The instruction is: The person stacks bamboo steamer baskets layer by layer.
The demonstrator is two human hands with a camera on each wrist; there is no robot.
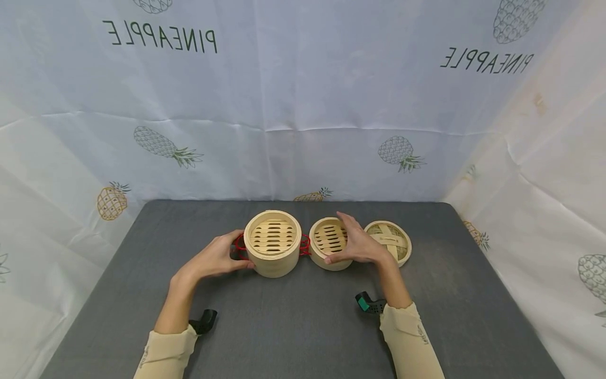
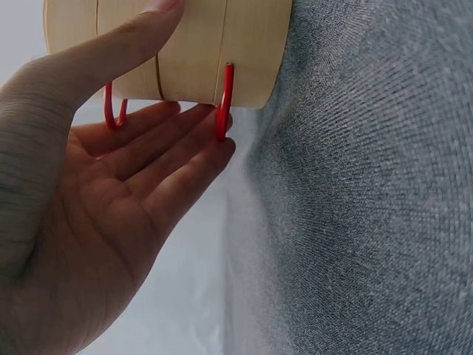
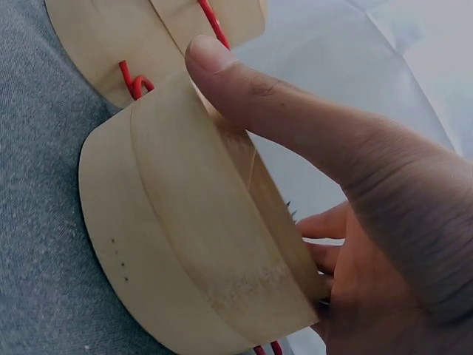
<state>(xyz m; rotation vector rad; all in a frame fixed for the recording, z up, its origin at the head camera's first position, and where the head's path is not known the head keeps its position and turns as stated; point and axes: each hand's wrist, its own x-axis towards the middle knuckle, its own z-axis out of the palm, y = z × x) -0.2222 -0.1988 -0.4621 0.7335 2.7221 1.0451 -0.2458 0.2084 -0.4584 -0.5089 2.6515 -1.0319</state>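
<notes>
The grey table (image 1: 293, 326) carries 1 tall steamer (image 1: 273, 247), 1 short steamer (image 1: 329, 241) and 1 lid (image 1: 394, 242).

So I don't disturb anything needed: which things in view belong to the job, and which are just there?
Job:
tall steamer, held by left fingers
low steamer, held by right fingers
probably the lid, lying beside low steamer

Just there:
table
cloth behind

Soft light, wrist views perhaps dimmer

The steamer baskets (image 1: 273, 266) are pale tan with red loops (image 2: 225, 111), the tabletop (image 1: 284, 331) dark grey, the curtain (image 1: 284, 163) white with pineapples (image 1: 111, 202).
</notes>
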